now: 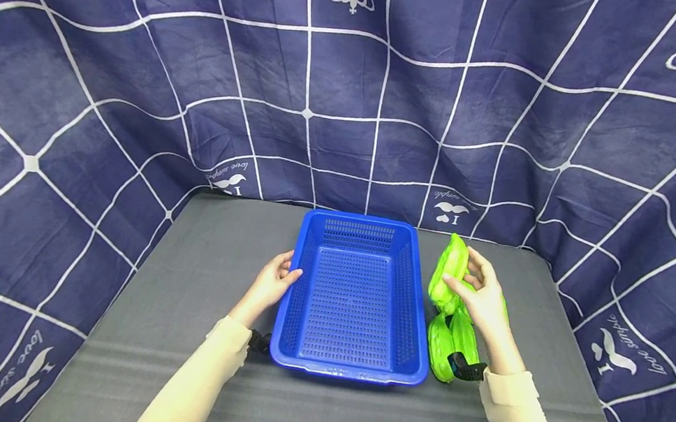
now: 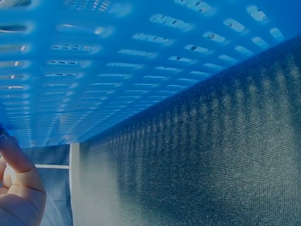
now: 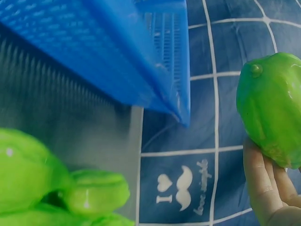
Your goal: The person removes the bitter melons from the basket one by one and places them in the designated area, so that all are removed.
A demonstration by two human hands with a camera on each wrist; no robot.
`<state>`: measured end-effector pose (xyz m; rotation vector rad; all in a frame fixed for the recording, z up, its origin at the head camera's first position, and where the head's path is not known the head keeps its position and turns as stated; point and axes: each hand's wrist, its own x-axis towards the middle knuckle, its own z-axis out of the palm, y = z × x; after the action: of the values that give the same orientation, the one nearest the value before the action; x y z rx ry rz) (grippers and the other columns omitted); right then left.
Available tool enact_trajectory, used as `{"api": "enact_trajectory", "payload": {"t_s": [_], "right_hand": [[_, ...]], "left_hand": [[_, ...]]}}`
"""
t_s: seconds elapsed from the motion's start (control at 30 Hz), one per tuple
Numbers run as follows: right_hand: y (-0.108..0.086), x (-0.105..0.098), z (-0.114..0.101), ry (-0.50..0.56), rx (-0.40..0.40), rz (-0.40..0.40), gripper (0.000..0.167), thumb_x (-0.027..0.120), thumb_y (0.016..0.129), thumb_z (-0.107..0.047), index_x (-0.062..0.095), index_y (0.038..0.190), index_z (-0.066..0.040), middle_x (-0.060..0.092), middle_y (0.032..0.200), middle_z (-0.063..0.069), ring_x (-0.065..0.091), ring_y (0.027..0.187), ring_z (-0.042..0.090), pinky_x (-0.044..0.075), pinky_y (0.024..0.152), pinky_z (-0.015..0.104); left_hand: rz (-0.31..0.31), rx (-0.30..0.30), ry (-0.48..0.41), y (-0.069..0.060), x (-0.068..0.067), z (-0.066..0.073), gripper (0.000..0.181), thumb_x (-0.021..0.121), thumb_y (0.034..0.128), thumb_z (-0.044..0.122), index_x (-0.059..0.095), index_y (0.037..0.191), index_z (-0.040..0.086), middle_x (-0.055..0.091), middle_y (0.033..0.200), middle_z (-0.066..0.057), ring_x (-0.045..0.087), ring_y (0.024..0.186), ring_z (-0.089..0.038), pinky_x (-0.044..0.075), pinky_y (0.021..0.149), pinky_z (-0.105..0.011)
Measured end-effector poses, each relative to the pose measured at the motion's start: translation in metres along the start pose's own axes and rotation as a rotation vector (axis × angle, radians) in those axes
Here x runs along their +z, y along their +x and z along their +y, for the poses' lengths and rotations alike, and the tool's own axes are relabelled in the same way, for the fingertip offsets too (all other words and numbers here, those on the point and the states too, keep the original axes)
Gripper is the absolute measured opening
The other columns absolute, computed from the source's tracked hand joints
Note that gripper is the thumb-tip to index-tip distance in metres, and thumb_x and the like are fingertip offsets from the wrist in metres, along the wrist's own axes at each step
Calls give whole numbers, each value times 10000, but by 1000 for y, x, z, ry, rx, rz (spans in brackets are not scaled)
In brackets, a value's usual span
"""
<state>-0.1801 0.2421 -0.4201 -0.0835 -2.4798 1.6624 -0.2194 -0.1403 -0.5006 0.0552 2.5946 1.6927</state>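
Note:
A blue perforated plastic basket (image 1: pixel 349 297) stands on the grey table with nothing in it. My left hand (image 1: pixel 271 281) pinches its left rim, thumb on top; in the left wrist view those fingers (image 2: pixel 19 176) are curled beside the basket wall. My right hand (image 1: pixel 486 296) holds a bright green, ridged, elongated fruit (image 1: pixel 449 270) raised just right of the basket. The right wrist view shows that fruit (image 3: pixel 273 106) in the fingers, with a small nub at one end. Several similar green fruits (image 1: pixel 440 350) lie beneath the right hand and wrist, partly hidden.
The grey tabletop (image 1: pixel 174 303) spreads out around the basket. A navy curtain (image 1: pixel 346 142) with white grid lines surrounds the table at the back and sides. Black straps (image 1: pixel 466 367) circle both wrists.

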Motion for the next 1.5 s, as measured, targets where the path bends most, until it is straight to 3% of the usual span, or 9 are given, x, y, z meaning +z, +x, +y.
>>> {"api": "enact_trajectory", "payload": {"t_s": [0.3, 0.73, 1.03, 1.5], "right_hand": [[-7, -27, 15, -71, 5, 28, 721, 664, 936, -151, 279, 1537, -48, 460, 1378, 232, 490, 910, -162, 438, 751, 43], [-25, -63, 54, -124, 140, -8, 772, 635, 966, -235, 184, 1561, -39, 379, 1450, 269, 454, 889, -209, 462, 708, 85], [-33, -72, 72, -141, 147, -45, 760, 637, 961, -215, 205, 1533, 39, 395, 1434, 337, 453, 862, -230, 457, 721, 69], [-45, -82, 96, -242, 225, -163, 764, 624, 967, -257, 204, 1542, 21, 357, 1476, 358, 412, 871, -219, 475, 724, 138]], "left_hand": [[2, 7, 21, 0, -1, -2, 549, 616, 964, 101, 403, 1433, -89, 624, 1181, -282, 675, 964, -350, 556, 848, -451], [2, 25, 20, 1, -2, 3, 540, 615, 960, 84, 410, 1426, -96, 628, 1170, -289, 671, 942, -353, 555, 840, -453], [-2, 14, 26, 0, -3, 4, 548, 615, 963, 95, 401, 1432, -94, 621, 1182, -287, 669, 947, -350, 552, 845, -453], [-11, 11, 42, 0, -2, 2, 558, 612, 967, 107, 390, 1435, -100, 610, 1205, -292, 662, 1002, -375, 544, 880, -474]]}}
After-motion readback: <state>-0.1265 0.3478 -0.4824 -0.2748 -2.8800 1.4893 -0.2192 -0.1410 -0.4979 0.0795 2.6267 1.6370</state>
